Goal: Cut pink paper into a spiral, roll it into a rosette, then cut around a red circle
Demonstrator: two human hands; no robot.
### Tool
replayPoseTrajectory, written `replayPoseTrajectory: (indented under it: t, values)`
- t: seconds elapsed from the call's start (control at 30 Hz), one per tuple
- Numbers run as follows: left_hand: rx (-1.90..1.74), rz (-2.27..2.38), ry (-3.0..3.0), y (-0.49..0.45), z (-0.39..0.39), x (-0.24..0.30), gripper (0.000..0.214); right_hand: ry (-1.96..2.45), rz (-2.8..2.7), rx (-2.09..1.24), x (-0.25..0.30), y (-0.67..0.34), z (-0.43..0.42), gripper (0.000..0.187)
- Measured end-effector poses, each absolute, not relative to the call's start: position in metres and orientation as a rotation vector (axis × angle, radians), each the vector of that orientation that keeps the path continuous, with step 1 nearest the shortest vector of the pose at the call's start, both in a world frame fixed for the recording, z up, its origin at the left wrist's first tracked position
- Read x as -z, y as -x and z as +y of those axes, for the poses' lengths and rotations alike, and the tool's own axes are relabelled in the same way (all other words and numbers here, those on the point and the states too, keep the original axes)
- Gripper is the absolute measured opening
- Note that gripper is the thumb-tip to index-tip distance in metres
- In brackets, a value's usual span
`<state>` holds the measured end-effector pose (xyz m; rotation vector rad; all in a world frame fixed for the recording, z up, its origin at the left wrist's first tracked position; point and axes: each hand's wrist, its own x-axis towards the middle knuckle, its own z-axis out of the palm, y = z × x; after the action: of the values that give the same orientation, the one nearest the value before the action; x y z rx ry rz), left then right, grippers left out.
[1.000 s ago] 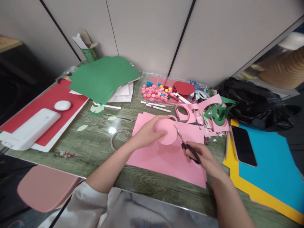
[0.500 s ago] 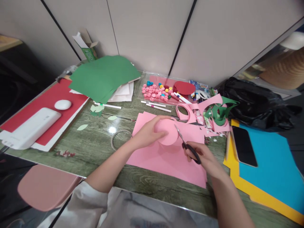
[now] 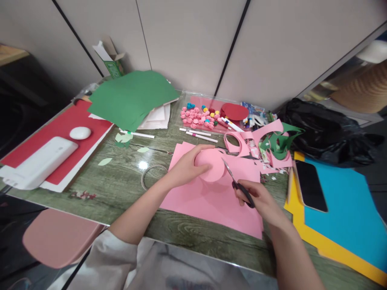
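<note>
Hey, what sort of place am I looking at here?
Most likely a craft table, though whether at home or elsewhere I can't tell. The right hand holds scissors, with paper scraps and green paper sheets on the tabletop.

1. This is an indoor paper-craft corner; whether it belongs to a home, an office or a workshop cannot be told.
2. A glossy green wood-grained table (image 3: 181, 223) stands along a pale grey panelled wall (image 3: 187, 44) with dark seams at the far side.
3. Coloured stock lies across it: broad green paper sheets (image 3: 130, 96) far left, flat pink paper sheets (image 3: 211, 209) in the middle, a bright blue sheet (image 3: 347, 217) at right.
4. Black-handled metal scissors (image 3: 235, 185), slim white pens (image 3: 201, 137), small round pink pieces (image 3: 189, 121) and curled pink offcuts (image 3: 269, 131) show the handiwork.
5. A rounded pink seat (image 3: 57, 237), near left, suits an ordinary room.
</note>
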<state>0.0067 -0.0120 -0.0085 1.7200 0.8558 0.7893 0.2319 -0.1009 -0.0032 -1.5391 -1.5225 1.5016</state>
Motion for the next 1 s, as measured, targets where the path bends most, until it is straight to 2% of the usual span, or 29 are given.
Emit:
replayPoseTrajectory:
  t: [1.0]
  values:
    - [-0.728,0.735,-1.749,-0.005,-0.0135,0.0029,0.051,1.532,-1.532,-1.526,0.0001,-0.2317,-0.1017,0.033]
